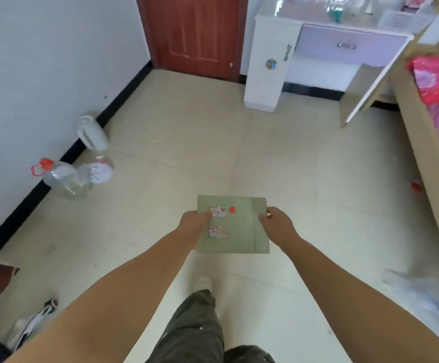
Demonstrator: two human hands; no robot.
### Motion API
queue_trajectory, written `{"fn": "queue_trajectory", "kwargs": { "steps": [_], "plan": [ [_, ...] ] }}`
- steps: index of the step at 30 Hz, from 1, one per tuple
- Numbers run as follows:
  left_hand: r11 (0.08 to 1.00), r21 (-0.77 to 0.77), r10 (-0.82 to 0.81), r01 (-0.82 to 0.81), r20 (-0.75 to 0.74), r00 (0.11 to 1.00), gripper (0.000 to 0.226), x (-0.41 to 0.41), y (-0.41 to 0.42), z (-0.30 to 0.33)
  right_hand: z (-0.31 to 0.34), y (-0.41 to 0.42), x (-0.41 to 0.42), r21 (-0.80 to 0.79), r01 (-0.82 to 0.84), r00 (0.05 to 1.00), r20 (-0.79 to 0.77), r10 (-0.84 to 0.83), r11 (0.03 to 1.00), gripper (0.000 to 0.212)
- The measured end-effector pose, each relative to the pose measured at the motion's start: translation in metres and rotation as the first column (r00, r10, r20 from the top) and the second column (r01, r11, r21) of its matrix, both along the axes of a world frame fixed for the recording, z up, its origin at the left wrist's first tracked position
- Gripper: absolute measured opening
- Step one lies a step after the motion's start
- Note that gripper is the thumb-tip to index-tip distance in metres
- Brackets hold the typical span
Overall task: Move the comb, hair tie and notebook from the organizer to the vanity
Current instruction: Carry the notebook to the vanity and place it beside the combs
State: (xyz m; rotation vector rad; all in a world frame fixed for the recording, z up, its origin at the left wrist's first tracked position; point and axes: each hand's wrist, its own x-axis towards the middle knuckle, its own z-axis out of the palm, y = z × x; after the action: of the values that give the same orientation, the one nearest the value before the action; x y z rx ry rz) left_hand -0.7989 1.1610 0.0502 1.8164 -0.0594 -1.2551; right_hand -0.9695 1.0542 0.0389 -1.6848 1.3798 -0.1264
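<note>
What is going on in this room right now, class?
A person is walking across the tiled floor, holding a green notebook flat in both hands: the left hand grips its left edge and the right hand its right edge. The white vanity with a lilac drawer stands ahead, beside the brown door, not yet reached. Plastic bottles stand along the left wall, and a bed lies on the right.

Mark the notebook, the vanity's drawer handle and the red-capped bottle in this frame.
notebook (239, 226): head view, on the bare green cover between the two hands.
drawer handle (346, 45): head view, on the middle of the metal pull on the lilac drawer.
red-capped bottle (61, 178): head view, on its clear body by the wall.
</note>
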Motion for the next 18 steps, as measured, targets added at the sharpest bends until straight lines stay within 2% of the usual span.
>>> {"fn": "queue_trajectory", "kwargs": {
  "steps": [6, 12, 18],
  "plan": [
    [0.986, -0.066, -0.154, 0.152, -0.034, 0.987, 0.025, 0.032, -0.174, 0.007, 0.002, -0.162, 0.018, -0.035, 0.106, 0.994, 0.007, -0.106, 0.994, 0.032],
    [0.942, -0.107, -0.323, 0.318, -0.036, 0.946, 0.024, 0.082, -0.365, 0.04, 0.035, -0.331, 0.049, -0.01, 0.3, 0.951, 0.085, -0.298, 0.954, 0.031],
    [0.934, -0.134, -0.347, 0.333, -0.108, 0.931, 0.021, 0.105, -0.525, 0.049, 0.048, -0.481, 0.07, 0.067, 0.467, 0.859, 0.201, -0.471, 0.882, 0.027]
  ]
}}
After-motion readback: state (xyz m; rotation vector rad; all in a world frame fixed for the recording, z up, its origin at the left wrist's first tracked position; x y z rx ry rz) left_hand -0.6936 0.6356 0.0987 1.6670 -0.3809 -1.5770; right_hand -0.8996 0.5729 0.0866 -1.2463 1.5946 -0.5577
